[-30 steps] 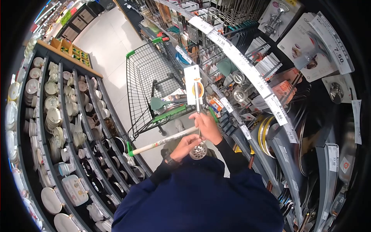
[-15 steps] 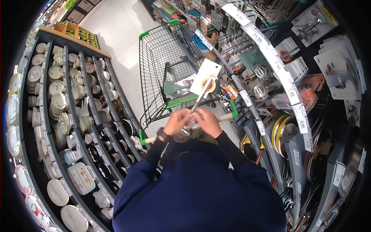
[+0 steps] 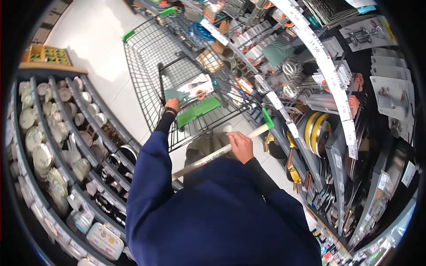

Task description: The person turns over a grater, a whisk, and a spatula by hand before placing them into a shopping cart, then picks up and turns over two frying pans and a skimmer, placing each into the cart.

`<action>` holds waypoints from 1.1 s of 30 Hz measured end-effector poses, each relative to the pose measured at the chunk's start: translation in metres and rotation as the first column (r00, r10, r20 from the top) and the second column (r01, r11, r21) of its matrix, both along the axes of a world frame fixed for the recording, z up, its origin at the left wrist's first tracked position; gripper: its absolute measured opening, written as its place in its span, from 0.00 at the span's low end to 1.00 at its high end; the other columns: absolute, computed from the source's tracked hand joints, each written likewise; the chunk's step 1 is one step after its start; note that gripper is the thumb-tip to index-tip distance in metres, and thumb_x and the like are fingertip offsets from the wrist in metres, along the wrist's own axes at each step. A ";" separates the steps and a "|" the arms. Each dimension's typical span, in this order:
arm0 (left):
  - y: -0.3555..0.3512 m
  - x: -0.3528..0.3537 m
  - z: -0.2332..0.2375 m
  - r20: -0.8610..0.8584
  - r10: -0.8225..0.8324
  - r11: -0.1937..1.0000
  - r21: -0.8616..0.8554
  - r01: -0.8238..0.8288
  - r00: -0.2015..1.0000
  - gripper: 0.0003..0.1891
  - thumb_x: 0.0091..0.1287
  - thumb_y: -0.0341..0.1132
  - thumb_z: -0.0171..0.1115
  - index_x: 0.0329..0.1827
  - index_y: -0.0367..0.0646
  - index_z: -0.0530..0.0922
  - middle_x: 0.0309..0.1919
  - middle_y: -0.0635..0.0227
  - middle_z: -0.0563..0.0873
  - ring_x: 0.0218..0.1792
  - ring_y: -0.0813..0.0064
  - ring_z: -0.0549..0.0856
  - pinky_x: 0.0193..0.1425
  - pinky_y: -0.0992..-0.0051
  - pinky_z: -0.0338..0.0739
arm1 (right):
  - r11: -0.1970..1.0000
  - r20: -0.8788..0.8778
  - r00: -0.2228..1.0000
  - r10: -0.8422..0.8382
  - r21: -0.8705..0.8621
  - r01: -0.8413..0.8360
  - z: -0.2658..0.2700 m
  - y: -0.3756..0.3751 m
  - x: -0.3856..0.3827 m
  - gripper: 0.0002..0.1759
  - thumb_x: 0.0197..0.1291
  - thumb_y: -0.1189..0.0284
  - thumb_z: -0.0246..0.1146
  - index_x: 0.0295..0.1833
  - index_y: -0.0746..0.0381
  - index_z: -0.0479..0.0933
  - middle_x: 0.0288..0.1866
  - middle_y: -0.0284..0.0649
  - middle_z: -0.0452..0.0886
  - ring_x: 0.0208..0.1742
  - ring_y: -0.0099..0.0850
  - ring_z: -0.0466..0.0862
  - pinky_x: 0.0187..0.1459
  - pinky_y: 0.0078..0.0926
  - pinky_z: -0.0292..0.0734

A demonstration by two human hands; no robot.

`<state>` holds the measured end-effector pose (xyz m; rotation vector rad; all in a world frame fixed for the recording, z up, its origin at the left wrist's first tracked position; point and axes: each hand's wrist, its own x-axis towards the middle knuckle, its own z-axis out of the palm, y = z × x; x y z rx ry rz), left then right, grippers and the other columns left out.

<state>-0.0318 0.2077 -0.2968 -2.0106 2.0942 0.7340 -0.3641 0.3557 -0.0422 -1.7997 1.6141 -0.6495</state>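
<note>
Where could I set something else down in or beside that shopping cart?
The cart looks bare toward its far left corner, beyond the packages; so does the floor between the cart and the dish shelves. It's crowded around the left hand and packages, and along the utensil racks on the right.

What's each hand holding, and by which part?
I can't tell: the left hand appears beside a green spatula, grip hidden; the right hand overlaps the cart handlebar, grip unclear.
</note>
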 end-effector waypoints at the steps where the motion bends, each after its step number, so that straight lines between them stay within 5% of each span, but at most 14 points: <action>1: -0.002 0.002 -0.060 0.005 0.032 0.999 0.032 -0.032 0.999 0.08 0.61 0.34 0.61 0.36 0.46 0.88 0.35 0.49 0.88 0.41 0.48 0.89 0.49 0.55 0.85 | 1.000 -0.002 1.000 -0.027 -0.012 0.027 0.000 0.000 0.002 0.04 0.66 0.74 0.63 0.43 0.58 0.82 0.37 0.39 0.85 0.36 0.44 0.85 0.37 0.36 0.80; 5: -0.013 -0.027 -0.090 -0.041 -0.018 0.987 0.158 0.024 0.999 0.12 0.61 0.38 0.65 0.41 0.41 0.87 0.40 0.48 0.89 0.46 0.47 0.88 0.53 0.56 0.84 | 0.997 -0.072 0.995 -0.066 -0.038 0.064 -0.001 0.002 0.009 0.04 0.64 0.75 0.64 0.43 0.58 0.82 0.35 0.39 0.84 0.34 0.42 0.85 0.34 0.34 0.80; 9: -0.015 -0.042 -0.126 -0.083 0.109 0.984 0.150 -0.096 0.991 0.10 0.63 0.34 0.62 0.44 0.42 0.86 0.44 0.50 0.88 0.48 0.49 0.88 0.53 0.55 0.84 | 0.995 -0.098 0.991 -0.090 -0.050 0.086 -0.006 0.000 0.015 0.05 0.63 0.77 0.65 0.43 0.58 0.83 0.34 0.38 0.83 0.34 0.41 0.84 0.33 0.33 0.80; 14: -0.023 -0.051 -0.124 -0.036 0.194 0.976 0.106 -0.189 0.980 0.11 0.65 0.29 0.57 0.46 0.46 0.86 0.45 0.51 0.88 0.49 0.50 0.87 0.54 0.55 0.83 | 0.989 -0.158 0.976 -0.147 -0.039 0.143 -0.013 0.000 0.022 0.06 0.61 0.77 0.66 0.43 0.57 0.84 0.33 0.37 0.82 0.32 0.39 0.84 0.33 0.32 0.79; 19: -0.020 -0.051 -0.114 0.030 0.309 0.926 0.219 -0.307 0.951 0.12 0.65 0.35 0.62 0.50 0.49 0.85 0.49 0.58 0.88 0.52 0.56 0.87 0.56 0.58 0.83 | 0.990 -0.198 0.970 -0.140 -0.032 0.136 -0.013 -0.003 0.024 0.07 0.60 0.78 0.67 0.43 0.57 0.84 0.31 0.37 0.81 0.30 0.39 0.83 0.32 0.31 0.78; 23: -0.021 -0.042 -0.142 -0.054 0.253 0.922 0.315 -0.224 0.966 0.18 0.61 0.37 0.63 0.56 0.54 0.83 0.53 0.60 0.88 0.54 0.56 0.86 0.63 0.57 0.79 | 0.989 -0.195 0.970 -0.144 -0.019 0.143 -0.010 -0.006 0.025 0.07 0.60 0.78 0.67 0.43 0.57 0.83 0.30 0.37 0.80 0.29 0.38 0.82 0.31 0.31 0.77; 26: -0.021 -0.041 -0.136 -0.033 0.107 0.993 0.063 -0.105 0.994 0.24 0.62 0.36 0.61 0.64 0.53 0.78 0.52 0.55 0.87 0.55 0.48 0.85 0.62 0.55 0.79 | 0.989 -0.184 0.972 -0.144 -0.042 0.138 -0.015 -0.003 0.023 0.07 0.60 0.78 0.67 0.43 0.57 0.83 0.31 0.36 0.80 0.29 0.38 0.82 0.31 0.31 0.77; 30: -0.031 -0.033 -0.141 -0.187 0.251 0.958 0.190 -0.216 0.950 0.24 0.62 0.38 0.61 0.64 0.52 0.77 0.49 0.52 0.87 0.53 0.44 0.84 0.60 0.54 0.78 | 0.992 -0.194 0.973 -0.125 -0.057 0.116 -0.010 -0.005 0.022 0.07 0.60 0.78 0.67 0.43 0.57 0.83 0.31 0.36 0.80 0.30 0.38 0.83 0.31 0.31 0.77; 33: -0.019 -0.022 -0.129 -0.272 0.308 0.951 0.123 -0.284 0.912 0.21 0.63 0.40 0.61 0.60 0.50 0.79 0.47 0.49 0.87 0.51 0.44 0.84 0.57 0.52 0.79 | 0.990 -0.194 0.975 -0.107 -0.109 0.087 -0.010 -0.003 0.021 0.07 0.59 0.78 0.67 0.43 0.57 0.83 0.31 0.34 0.80 0.30 0.37 0.83 0.31 0.31 0.78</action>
